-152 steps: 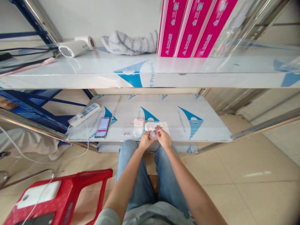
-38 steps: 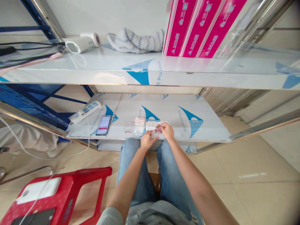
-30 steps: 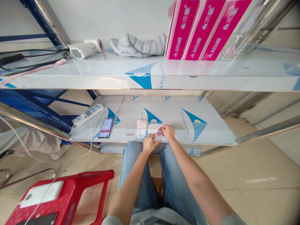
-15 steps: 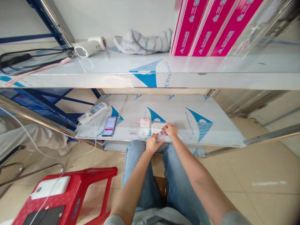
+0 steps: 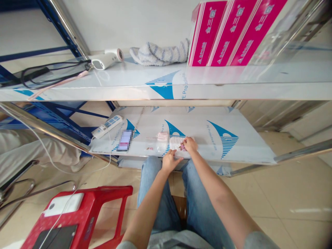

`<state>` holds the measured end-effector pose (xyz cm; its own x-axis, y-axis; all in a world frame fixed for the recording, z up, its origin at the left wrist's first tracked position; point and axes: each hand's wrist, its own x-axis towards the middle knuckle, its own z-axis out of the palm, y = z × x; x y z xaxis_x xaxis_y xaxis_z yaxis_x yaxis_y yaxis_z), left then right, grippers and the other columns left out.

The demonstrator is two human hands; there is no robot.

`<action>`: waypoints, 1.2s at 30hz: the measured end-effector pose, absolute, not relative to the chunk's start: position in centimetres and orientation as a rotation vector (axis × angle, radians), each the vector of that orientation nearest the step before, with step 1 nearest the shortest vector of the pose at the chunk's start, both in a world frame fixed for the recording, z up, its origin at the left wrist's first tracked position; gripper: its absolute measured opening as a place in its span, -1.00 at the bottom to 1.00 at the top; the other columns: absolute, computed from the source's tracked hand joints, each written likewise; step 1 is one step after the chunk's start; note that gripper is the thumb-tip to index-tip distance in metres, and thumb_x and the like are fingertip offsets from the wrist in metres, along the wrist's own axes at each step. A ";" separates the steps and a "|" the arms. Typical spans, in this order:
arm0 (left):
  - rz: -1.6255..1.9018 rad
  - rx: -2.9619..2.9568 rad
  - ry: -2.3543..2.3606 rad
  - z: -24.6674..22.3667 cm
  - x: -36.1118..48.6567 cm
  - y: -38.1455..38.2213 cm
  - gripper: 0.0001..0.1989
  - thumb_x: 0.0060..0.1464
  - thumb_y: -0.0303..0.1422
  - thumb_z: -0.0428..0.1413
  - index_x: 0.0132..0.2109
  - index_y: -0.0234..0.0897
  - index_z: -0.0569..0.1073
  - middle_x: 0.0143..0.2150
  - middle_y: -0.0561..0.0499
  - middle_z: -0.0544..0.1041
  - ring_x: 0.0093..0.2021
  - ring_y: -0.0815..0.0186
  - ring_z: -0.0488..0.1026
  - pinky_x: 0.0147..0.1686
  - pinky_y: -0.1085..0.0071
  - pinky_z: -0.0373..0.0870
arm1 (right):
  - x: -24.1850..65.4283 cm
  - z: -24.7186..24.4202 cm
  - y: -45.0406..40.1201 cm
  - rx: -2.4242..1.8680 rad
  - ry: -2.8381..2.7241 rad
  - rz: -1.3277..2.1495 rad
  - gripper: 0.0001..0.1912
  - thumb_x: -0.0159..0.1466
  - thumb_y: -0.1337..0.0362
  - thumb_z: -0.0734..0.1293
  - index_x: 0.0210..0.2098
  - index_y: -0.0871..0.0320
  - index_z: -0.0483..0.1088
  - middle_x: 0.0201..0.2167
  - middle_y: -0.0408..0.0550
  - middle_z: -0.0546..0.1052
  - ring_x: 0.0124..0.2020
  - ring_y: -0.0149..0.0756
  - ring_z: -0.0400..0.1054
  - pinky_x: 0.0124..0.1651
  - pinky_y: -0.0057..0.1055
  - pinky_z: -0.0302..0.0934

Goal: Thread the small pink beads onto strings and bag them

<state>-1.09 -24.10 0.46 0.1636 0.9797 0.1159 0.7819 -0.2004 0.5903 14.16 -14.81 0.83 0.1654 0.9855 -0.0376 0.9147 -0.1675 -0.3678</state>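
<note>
"What's on the lower steel shelf (image 5: 207,117)?"

"A clear bag (image 5: 158,147) and a pink bundle (image 5: 163,136) lie left of a white packet (image 5: 176,145). The packet's long side seems to run across the shelf, near the front edge."

"And the hands?"

"The right hand (image 5: 190,144) pinches a small pink-red bit (image 5: 182,147) over the packet. The left hand (image 5: 169,161) curls at its near edge, though I can't tell if it's gripping."

"Anything finished?"

"The bit isn't set down; nothing shows as sealed."
</note>
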 end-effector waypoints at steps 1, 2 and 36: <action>0.689 2.054 1.669 0.5 -1.1 -24.2 -0.43 -0.04 0.01 0.08 0.03 -0.27 0.36 -0.12 -0.07 0.45 -0.12 0.25 0.41 -0.12 0.37 0.33 | 14.1 0.9 -14.8 -2.177 -1.815 0.386 -0.77 0.26 0.27 0.15 -0.28 0.15 0.44 -0.24 0.03 0.47 -0.25 -0.27 0.38 -0.25 -0.41 0.19; 0.693 2.054 1.672 0.5 -1.1 -24.3 -0.43 -0.04 0.01 0.08 0.03 -0.27 0.36 -0.11 -0.07 0.45 -0.11 0.25 0.41 -0.12 0.37 0.33 | 14.1 1.1 -14.9 -2.160 -1.790 0.376 -0.77 0.26 0.27 0.15 -0.27 0.15 0.44 -0.24 0.03 0.47 -0.26 -0.28 0.38 -0.25 -0.41 0.19; 0.744 1.993 1.795 4.5 0.1 -21.1 -0.64 -0.03 -0.30 0.11 -0.06 -0.35 0.42 -0.20 -0.12 0.47 -0.18 0.22 0.43 -0.18 0.37 0.32 | 13.5 2.7 -19.5 -1.252 -1.808 0.869 -0.81 0.15 0.19 0.28 -0.47 0.17 0.45 -0.47 -0.06 0.42 -0.40 -0.32 0.30 -0.32 -0.38 0.16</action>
<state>0.06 -21.10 4.49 0.0565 0.9879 0.1446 0.8007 -0.1314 0.5844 13.50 -19.52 2.68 -0.2325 0.9513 0.2023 0.4358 0.2879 -0.8528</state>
